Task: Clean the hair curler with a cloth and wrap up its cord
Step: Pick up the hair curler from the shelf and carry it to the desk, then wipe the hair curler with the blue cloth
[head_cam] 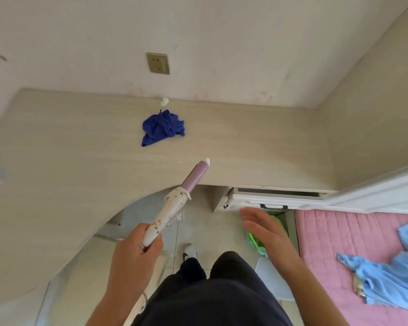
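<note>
Left hand (137,252): fist closed on the curler (174,205) handle, arm reaching forward.
Right hand (263,228): open, empty, fingers extended, palm facing left.

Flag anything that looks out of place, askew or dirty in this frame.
The hair curler, held in the left hand, has brownish spots on its white handle. The drawer under the desk hangs partly open. The blue cloth lies crumpled on the desk, untouched; the right hand is open and empty.
</note>
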Tool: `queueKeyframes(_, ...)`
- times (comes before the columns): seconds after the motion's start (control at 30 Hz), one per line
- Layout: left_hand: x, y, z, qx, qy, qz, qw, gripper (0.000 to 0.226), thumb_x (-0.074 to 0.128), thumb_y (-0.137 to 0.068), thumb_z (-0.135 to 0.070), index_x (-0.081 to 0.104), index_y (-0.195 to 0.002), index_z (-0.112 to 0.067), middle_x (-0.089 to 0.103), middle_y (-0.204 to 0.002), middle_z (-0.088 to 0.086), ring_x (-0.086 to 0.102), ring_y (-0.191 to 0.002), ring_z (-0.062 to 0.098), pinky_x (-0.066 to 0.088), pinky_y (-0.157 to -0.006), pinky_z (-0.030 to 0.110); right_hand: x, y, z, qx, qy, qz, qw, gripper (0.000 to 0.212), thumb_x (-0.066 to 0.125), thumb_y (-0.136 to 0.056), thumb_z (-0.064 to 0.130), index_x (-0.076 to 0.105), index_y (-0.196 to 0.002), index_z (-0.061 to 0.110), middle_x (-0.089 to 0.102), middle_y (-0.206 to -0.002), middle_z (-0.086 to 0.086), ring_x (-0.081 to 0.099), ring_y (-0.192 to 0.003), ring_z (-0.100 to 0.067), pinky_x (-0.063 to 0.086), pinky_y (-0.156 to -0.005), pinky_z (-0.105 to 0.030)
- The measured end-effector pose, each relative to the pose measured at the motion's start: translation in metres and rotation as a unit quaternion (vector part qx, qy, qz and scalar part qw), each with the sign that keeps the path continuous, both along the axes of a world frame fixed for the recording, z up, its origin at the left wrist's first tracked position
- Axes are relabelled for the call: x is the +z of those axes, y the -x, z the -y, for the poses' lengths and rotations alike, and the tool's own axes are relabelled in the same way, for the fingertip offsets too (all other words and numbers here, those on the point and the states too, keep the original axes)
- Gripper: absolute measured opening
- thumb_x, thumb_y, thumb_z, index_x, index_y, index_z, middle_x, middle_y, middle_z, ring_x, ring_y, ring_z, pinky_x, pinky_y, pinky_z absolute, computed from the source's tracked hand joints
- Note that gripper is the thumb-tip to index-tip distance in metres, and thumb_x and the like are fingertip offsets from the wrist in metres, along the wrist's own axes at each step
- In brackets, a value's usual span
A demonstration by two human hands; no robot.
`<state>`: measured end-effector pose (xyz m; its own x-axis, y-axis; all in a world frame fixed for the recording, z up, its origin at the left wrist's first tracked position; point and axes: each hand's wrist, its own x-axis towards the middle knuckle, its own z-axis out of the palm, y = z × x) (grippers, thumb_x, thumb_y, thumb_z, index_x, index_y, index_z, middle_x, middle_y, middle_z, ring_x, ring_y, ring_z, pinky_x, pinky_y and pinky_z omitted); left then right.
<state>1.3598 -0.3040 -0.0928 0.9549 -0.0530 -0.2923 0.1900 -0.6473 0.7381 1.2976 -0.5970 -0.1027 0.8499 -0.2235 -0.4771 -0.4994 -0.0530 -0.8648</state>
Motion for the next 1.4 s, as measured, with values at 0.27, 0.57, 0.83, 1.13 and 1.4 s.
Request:
queueKeyframes(0.27,0.005,-0.110,0.016,-0.041,0.026,-0.014,0.999,0.020,0.067,-0.096,-0.020,0.064,-0.086,-0.037,0.054,-0.061,0.003,0.042,-0.042,0.007,0.032,-0.038,0.018,-0.008,-0.095,0.024,0.007,0.015,-0.019,1.000,0.047,0.065,-0.071,0.057,0.070,-0.116,0.045,0.071,-0.119,0.019,0.063,-0.114,0.003,0.045,-0.089,-0.020)
queueKeyframes(0.57,0.025,-0.231,0.012,-0.046,-0.045,0.038,0.997,0.016,0.066,-0.092,-0.021,0.062,-0.085,-0.034,0.062,-0.069,-0.007,0.052,-0.050,0.006,0.039,-0.042,0.017,-0.026,-0.200,0.043,0.013,-0.019,-0.026,0.999,0.032,0.064,-0.081,0.041,0.072,-0.113,0.043,0.070,-0.121,0.019,0.063,-0.115,-0.001,0.050,-0.083,-0.020)
queueKeyframes(0.83,0.010,-0.308,-0.057,-0.017,-0.110,0.040,0.993,0.020,0.069,-0.094,-0.013,0.062,-0.083,-0.029,0.060,-0.067,-0.001,0.048,-0.043,0.010,0.030,-0.035,0.018,-0.049,-0.280,0.000,0.060,0.003,-0.034,0.998,0.035,0.060,-0.083,0.046,0.068,-0.118,0.043,0.068,-0.122,0.021,0.061,-0.110,0.008,0.049,-0.095,-0.028)
queueKeyframes(1.13,-0.105,-0.392,-0.136,-0.014,-0.116,0.040,0.992,0.022,0.066,-0.094,-0.016,0.056,-0.087,-0.035,0.060,-0.064,-0.008,0.054,-0.051,0.017,0.033,-0.036,0.026,-0.137,-0.391,-0.097,0.095,0.043,0.001,0.995,0.035,0.064,-0.088,0.033,0.067,-0.122,0.039,0.067,-0.124,0.021,0.059,-0.121,-0.001,0.045,-0.106,-0.031)
queueKeyframes(1.4,-0.242,-0.435,-0.162,-0.030,-0.085,0.087,0.992,0.007,0.058,-0.087,-0.033,0.058,-0.092,-0.038,0.062,-0.071,-0.009,0.056,-0.056,0.017,0.036,-0.041,0.024,-0.253,-0.505,-0.148,0.251,0.188,0.165,0.935,0.043,0.069,-0.087,0.015,0.067,-0.129,0.027,0.059,-0.135,0.015,0.046,-0.134,-0.008,0.037,-0.114,-0.035)
